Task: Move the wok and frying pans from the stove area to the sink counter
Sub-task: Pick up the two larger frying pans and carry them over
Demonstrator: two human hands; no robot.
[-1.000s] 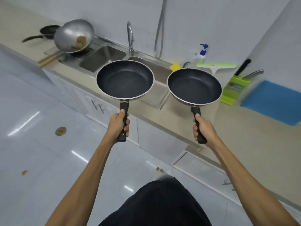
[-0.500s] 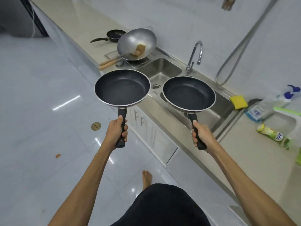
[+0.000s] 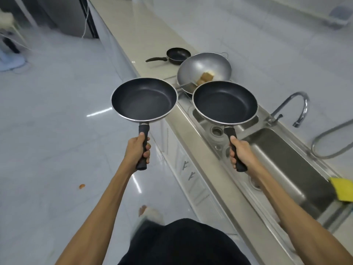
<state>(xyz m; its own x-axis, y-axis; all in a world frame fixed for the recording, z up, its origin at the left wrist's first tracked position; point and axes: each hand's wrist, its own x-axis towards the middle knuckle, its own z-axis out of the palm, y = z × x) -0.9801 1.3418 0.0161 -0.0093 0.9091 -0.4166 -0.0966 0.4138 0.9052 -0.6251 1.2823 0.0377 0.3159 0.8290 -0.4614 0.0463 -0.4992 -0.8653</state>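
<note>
Left hand (image 3: 139, 149): clenched around the black handle of the left frying pan (image 3: 144, 99). The pan is held level in the air, its bowl at 12 o'clock from the hand, over the floor (image 3: 47, 131) just beside the front edge of the bench (image 3: 133, 29).

Right hand (image 3: 241, 152): clenched around the black handle of the right frying pan (image 3: 225, 102). This pan is also airborne and level, its bowl at 12 o'clock from the hand, above the left basin of the steel sink (image 3: 282, 161). The basin drain shows just below the pan rim.

The two pans are side by side, rims near each other but apart. Both have dark non-stick interiors and bright metal rims.

Wok (image 3: 204, 70): resting on the stove area of the bench, at 12 o'clock from the right frying pan, partly hidden behind that pan's far rim. Brown pieces lie inside it; what they are cannot be told.

Small frying pan (image 3: 178, 56): on the bench at 10 o'clock from the wok, just beside it, handle pointing toward 9 o'clock.

Faucet (image 3: 294, 108): at 3 o'clock from the right frying pan, behind the sink. A yellow sponge (image 3: 342, 190) lies at the right end of the sink.
</note>
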